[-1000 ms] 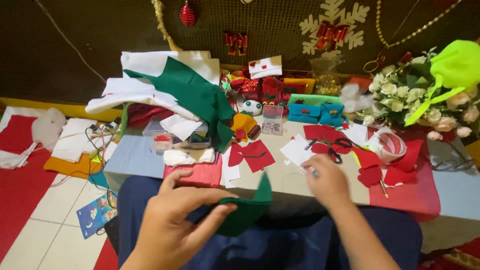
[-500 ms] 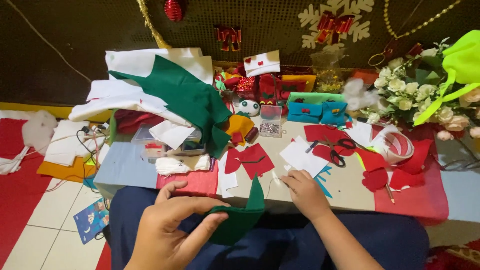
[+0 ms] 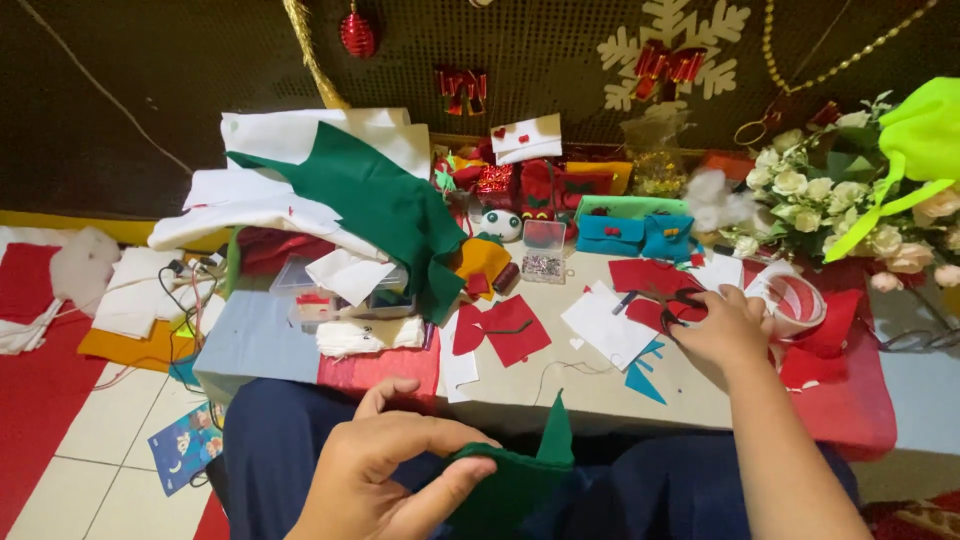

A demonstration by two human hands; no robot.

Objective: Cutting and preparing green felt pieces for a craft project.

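Left hand [image 3: 385, 470] low over the lap, fingers pinched on a dark green felt piece [image 3: 515, 480] — soft, matte, 1 pointed tip standing up, kept off the crowded table [image 3: 590, 385]. Right hand [image 3: 722, 325] out on the table, fingers curled closed around black scissors [image 3: 672, 300] among flat red felt cutouts [image 3: 505, 328].
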